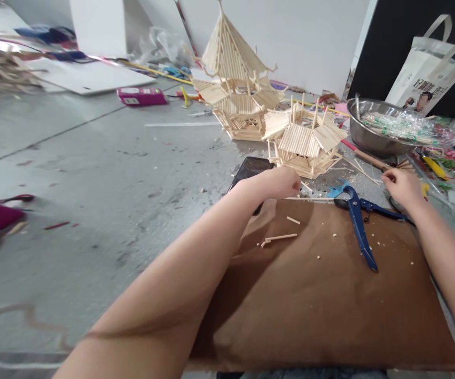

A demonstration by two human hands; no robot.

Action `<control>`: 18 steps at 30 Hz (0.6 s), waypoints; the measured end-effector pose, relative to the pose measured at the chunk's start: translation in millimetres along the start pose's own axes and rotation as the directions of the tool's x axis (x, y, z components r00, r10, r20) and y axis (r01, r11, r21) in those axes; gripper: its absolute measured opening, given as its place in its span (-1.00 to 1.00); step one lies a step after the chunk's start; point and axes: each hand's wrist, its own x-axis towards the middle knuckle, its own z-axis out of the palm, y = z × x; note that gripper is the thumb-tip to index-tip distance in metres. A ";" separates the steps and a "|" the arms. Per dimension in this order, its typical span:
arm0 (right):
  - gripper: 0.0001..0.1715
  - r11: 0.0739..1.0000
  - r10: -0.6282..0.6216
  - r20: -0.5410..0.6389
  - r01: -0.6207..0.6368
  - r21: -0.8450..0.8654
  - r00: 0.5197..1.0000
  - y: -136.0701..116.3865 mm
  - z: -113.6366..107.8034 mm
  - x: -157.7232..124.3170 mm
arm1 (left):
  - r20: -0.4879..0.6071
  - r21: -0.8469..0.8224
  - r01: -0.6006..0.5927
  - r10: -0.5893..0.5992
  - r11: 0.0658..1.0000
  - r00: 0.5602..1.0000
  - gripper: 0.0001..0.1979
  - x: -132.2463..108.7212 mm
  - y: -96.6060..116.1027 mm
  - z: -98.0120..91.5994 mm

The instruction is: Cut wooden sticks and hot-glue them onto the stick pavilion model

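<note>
My left hand (285, 181) is closed, fingers curled down, in front of a pavilion model (300, 142) built of thin wooden sticks. What it holds, if anything, is hidden. Just below it a thin stick (310, 199) lies along the back edge of a brown board (330, 310). My right hand (403, 187) is also closed, its fingertips pinched beside a red-and-brown handle (369, 157); I cannot make out anything between them. Between the hands, blue-handled cutters (356, 216) rest on the board. Short cut stick pieces (282, 237) are scattered there.
Behind stands a taller stick pagoda (233, 68) with a pointed roof. A black phone (251, 171) lies by my left wrist. At the right are a metal bowl (373, 139) of wrapped sticks and a white tote bag (425, 68). A purple pack (142, 96) lies on the grey floor.
</note>
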 end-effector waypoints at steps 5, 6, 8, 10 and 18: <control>-0.72 0.993 0.108 0.199 -0.095 -0.075 0.974 -35.0 18.7 44.3 | -0.029 0.000 -0.028 0.028 1.000 0.999 -0.72 -4.0 7.0 -3.7; -0.72 0.990 0.134 0.218 -0.119 -0.081 0.967 -38.6 24.3 52.4 | -0.039 -0.003 -0.033 0.032 0.999 0.999 -0.72 -5.3 8.0 -5.0; -0.73 0.985 0.164 0.234 -0.147 -0.090 0.958 -41.8 35.0 65.4 | -0.061 -0.022 -0.045 0.044 0.999 0.997 -0.73 -8.4 9.0 -8.2; -0.74 0.983 0.174 0.244 -0.156 -0.093 0.954 -40.9 43.1 73.9 | -0.090 -0.047 -0.058 0.054 0.997 0.994 -0.73 -11.7 9.2 -11.9; -0.69 0.981 0.179 0.187 -0.161 -0.105 0.966 -32.9 22.8 53.2 | -0.324 -0.139 -0.106 0.056 0.985 0.945 -0.76 -22.1 18.2 -22.9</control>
